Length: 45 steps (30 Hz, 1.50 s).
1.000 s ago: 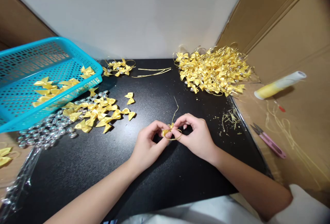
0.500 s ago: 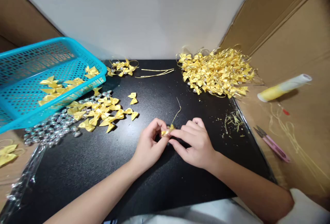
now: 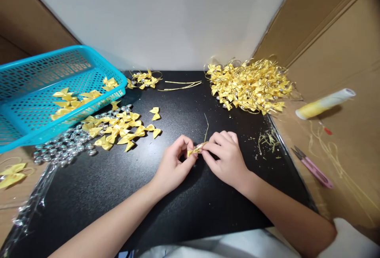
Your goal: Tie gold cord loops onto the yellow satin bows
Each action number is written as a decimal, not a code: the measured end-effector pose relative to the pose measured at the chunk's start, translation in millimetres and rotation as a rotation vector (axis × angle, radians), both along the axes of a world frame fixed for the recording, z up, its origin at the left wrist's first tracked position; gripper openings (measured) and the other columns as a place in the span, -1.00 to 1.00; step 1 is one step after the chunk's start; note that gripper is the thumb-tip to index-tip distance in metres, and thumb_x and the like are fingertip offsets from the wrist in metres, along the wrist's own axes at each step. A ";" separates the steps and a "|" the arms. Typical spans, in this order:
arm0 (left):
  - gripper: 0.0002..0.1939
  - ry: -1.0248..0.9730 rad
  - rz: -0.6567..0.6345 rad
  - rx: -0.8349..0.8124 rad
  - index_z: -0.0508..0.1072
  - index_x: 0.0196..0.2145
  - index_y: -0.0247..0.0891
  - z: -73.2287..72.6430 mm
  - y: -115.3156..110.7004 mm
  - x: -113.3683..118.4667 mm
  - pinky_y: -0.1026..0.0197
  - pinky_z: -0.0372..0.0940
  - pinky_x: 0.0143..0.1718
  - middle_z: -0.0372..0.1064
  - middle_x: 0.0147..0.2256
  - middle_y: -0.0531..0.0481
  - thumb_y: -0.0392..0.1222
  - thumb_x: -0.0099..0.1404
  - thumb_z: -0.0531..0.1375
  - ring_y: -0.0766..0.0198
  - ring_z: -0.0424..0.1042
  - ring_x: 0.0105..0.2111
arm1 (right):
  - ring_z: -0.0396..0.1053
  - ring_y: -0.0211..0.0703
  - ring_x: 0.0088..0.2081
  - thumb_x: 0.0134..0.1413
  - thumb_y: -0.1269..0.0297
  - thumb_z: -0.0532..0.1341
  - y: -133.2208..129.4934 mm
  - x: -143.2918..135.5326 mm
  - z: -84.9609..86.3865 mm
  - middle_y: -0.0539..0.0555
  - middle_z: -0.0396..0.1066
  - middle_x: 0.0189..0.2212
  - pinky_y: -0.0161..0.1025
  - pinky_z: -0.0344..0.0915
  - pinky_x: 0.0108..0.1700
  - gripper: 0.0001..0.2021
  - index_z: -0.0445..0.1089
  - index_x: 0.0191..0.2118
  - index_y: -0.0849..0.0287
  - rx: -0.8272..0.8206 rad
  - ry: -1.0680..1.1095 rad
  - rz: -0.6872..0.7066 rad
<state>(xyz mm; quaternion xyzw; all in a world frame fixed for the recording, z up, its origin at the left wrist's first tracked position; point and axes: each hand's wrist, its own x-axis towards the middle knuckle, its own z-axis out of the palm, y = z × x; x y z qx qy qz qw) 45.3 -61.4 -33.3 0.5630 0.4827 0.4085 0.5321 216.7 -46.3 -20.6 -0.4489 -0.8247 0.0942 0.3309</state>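
Near the middle of the black table point(image 3: 166, 198), my left hand point(image 3: 175, 163) pinches a small yellow ribbon bow point(image 3: 190, 153) between thumb and fingertips. Close against it, my right hand point(image 3: 226, 159) has its thumb and index finger closed on a thin gold cord point(image 3: 206, 125), whose loose end sticks up and away from me. The bow is partly hidden by my fingers. Loose yellow bows point(image 3: 118, 129) lie in a heap to the left, beside a spread of silver beads point(image 3: 69, 145).
A blue plastic basket point(image 3: 32, 129) with some bows stands at the left. Finished-looking corded bows point(image 3: 249, 86) are piled at the back right. Cut gold cords point(image 3: 182, 86) lie at the back. At the right are cord scraps point(image 3: 268, 139), pink thread snips point(image 3: 314, 171) and a yellow-white tube point(image 3: 325, 103).
My right hand's fingertips have drawn slightly right from the bow and now pinch the cord there. The left hand keeps its hold. The whole view has shifted slightly.
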 end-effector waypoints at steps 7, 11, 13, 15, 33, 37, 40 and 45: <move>-0.85 0.007 0.057 -0.012 0.21 -0.40 -0.22 2.6 0.9 1.1 0.31 0.13 -0.43 0.13 -0.50 0.17 -0.27 0.25 0.16 0.39 0.16 -0.50 | 0.26 -0.19 -0.36 0.15 0.41 0.21 -7.4 -4.0 1.0 -0.02 0.36 -0.47 -0.16 0.06 -0.20 -0.89 0.47 -0.36 0.13 0.018 0.114 0.007; -0.86 -0.001 0.068 -0.011 0.20 -0.40 -0.21 0.1 0.9 0.1 0.30 0.13 -0.42 0.13 -0.50 0.17 -0.28 0.25 0.15 0.38 0.16 -0.49 | 0.28 -0.16 -0.32 0.19 0.42 0.17 -7.0 -2.8 0.7 0.01 0.39 -0.42 -0.15 0.06 -0.18 -0.87 0.40 -0.38 0.18 -0.051 0.064 0.006; -0.86 0.000 0.074 -0.005 0.20 -0.40 -0.21 -1.8 1.1 -0.2 0.30 0.13 -0.42 0.14 -0.50 0.17 -0.27 0.26 0.16 0.38 0.17 -0.49 | 0.28 -0.15 -0.31 0.22 0.41 0.16 -6.6 -2.3 1.5 0.02 0.39 -0.40 -0.15 0.06 -0.18 -0.87 0.38 -0.37 0.18 -0.088 0.048 0.012; -0.85 -0.002 0.078 0.000 0.20 -0.39 -0.21 -3.0 1.2 0.1 0.30 0.13 -0.42 0.15 -0.50 0.17 -0.27 0.26 0.16 0.38 0.16 -0.48 | 0.28 -0.15 -0.30 0.24 0.39 0.15 -6.8 -2.1 2.6 0.02 0.38 -0.39 -0.15 0.06 -0.17 -0.87 0.37 -0.36 0.17 -0.106 0.043 0.021; -0.81 -0.188 0.273 0.042 0.26 -0.40 -0.22 5.3 6.1 -7.8 0.31 0.18 -0.39 0.27 -0.50 0.12 -0.19 0.20 0.25 0.35 0.28 -0.47 | 0.30 -0.24 -0.39 0.20 0.37 0.18 -11.5 0.4 4.9 -0.04 0.35 -0.45 -0.27 0.20 -0.28 -0.96 0.32 -0.31 0.15 -0.405 0.138 0.148; -0.84 -0.120 0.241 0.074 0.26 -0.40 -0.22 5.0 2.4 -5.5 0.31 0.17 -0.40 0.25 -0.50 0.12 -0.21 0.24 0.22 0.35 0.25 -0.47 | 0.28 -0.27 -0.48 0.10 0.38 0.25 -11.8 -1.2 2.5 -0.08 0.31 -0.53 -0.30 0.21 -0.36 -0.93 0.40 -0.25 0.16 -0.235 0.282 0.082; -0.85 -0.056 0.228 0.122 0.25 -0.40 -0.22 4.7 0.4 -5.4 0.31 0.18 -0.41 0.24 -0.50 0.12 -0.23 0.26 0.19 0.36 0.24 -0.48 | 0.25 -0.30 -0.54 0.11 0.36 0.26 -13.1 -2.8 1.9 -0.10 0.26 -0.61 -0.30 0.19 -0.37 -0.94 0.42 -0.39 0.15 -0.177 0.283 0.094; -0.91 0.151 0.191 0.346 0.27 -0.38 -0.21 5.5 -1.4 -7.8 0.31 0.20 -0.41 0.28 -0.49 0.12 -0.32 0.28 0.13 0.36 0.27 -0.49 | 0.30 -0.28 -0.53 0.19 0.40 0.19 -21.9 -7.1 0.4 -0.08 0.34 -0.60 -0.27 0.19 -0.36 -0.88 0.46 -0.20 0.19 -0.108 0.227 0.249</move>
